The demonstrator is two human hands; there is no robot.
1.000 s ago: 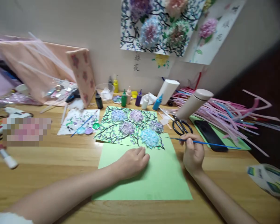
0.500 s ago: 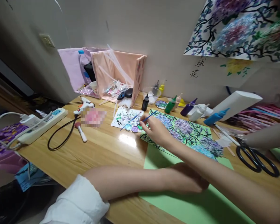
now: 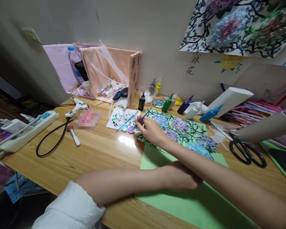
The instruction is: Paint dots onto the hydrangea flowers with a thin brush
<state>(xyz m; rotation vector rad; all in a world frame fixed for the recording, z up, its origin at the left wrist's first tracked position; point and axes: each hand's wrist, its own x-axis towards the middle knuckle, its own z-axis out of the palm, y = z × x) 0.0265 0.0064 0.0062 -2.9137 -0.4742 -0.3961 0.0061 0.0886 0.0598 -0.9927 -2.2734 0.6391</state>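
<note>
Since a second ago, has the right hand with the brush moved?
Yes. The right hand has gone leftward, from beside the scissors across the flower painting to its far-left corner, with the brush tip at the paint blobs.

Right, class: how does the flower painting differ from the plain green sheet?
The flower painting is covered in blossoms and dark branches; the plain green sheet is bare. The painting lies farther back, overlapping the sheet's far edge. The right hand, holding a brush, is at the painting's corner; the left hand rests on the sheet. Both lie flat on the table.
</note>
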